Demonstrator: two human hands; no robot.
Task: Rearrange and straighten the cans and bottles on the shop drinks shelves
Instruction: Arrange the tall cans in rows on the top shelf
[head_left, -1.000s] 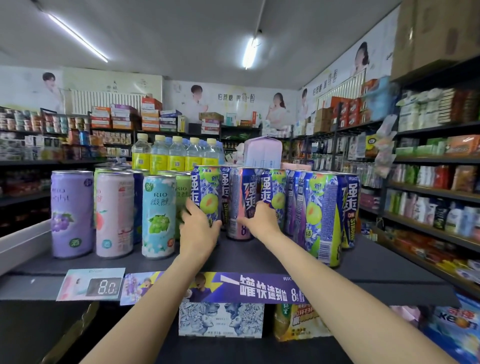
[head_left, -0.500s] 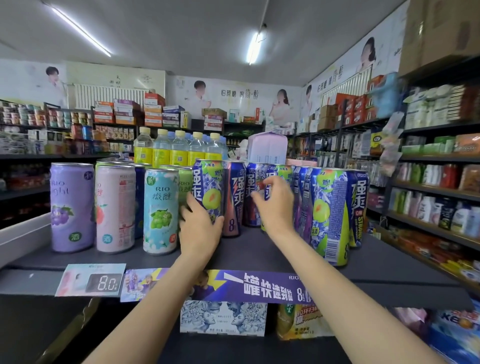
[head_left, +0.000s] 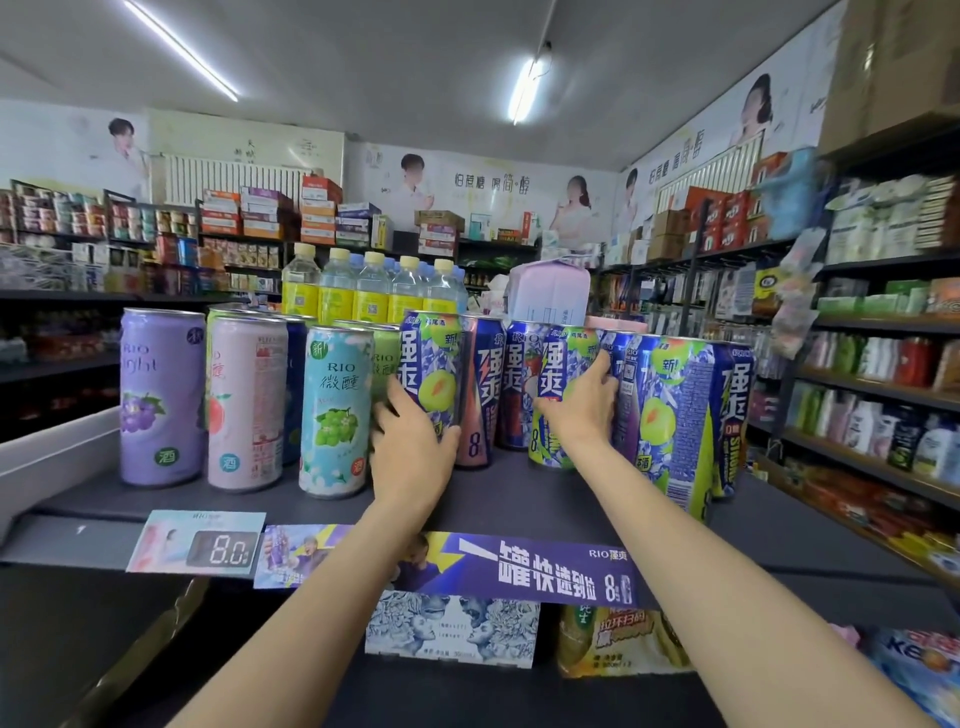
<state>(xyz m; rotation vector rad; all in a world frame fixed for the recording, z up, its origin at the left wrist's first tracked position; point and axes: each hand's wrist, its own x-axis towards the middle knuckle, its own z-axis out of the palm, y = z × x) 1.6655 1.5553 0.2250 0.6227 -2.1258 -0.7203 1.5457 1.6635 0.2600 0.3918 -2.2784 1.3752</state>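
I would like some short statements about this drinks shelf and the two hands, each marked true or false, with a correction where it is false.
1. The left hand grips a blue-and-green can. True.
2. The right hand holds a yellow-capped bottle. False: it grips another blue-and-green can; the yellow-capped bottles stand behind the cans.
3. The purple grape can stands at the left end of the front row. True.
4. The light blue can with green grapes lies on its side. False: it stands upright.
5. The price tag on the shelf edge is below the pink can. True.
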